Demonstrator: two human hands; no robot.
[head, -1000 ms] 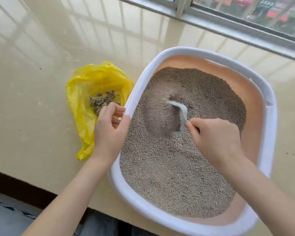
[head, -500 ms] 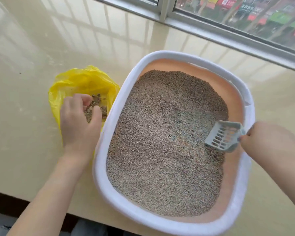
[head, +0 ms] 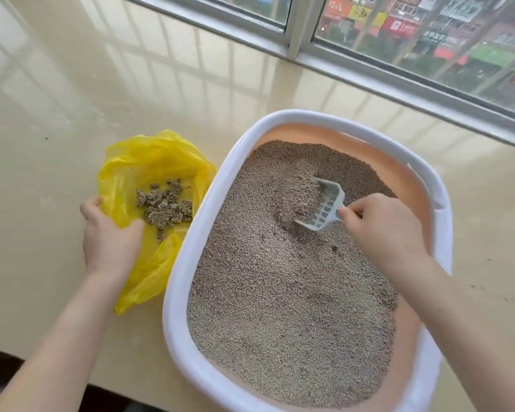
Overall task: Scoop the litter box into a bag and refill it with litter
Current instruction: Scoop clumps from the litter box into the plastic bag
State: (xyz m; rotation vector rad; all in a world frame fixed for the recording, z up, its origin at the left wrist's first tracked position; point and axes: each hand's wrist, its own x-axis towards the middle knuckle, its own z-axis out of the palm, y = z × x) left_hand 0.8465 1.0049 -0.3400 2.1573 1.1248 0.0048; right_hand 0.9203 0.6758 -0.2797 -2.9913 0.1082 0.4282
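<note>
One litter box [head: 188,263], one scoop [head: 327,208], one bag [head: 149,162] and two bare hands show on a glossy cream ledge [head: 42,114] below a window [head: 399,40].

The litter box sits on the right, a rounded rectangular tub with a thick white plastic rim and peach inner walls. It holds a bed of grey-brown granular litter [head: 280,307], pebbly and uneven. The slotted scoop, pale white plastic, lies tilted in the far half of the litter with a heap of grains piled against its left side.

The right hand [head: 384,230] grips the scoop's handle, its fingers curled tightly together around it.

Just left of the box, touching its rim, lies the thin, crinkled yellow plastic bag, its mouth open. Inside rests a cluster of dark, lumpy litter clumps [head: 164,206].

The left hand [head: 110,236] holds the bag's near left edge, thumb inside the opening, fingers curled over the rim.
</note>
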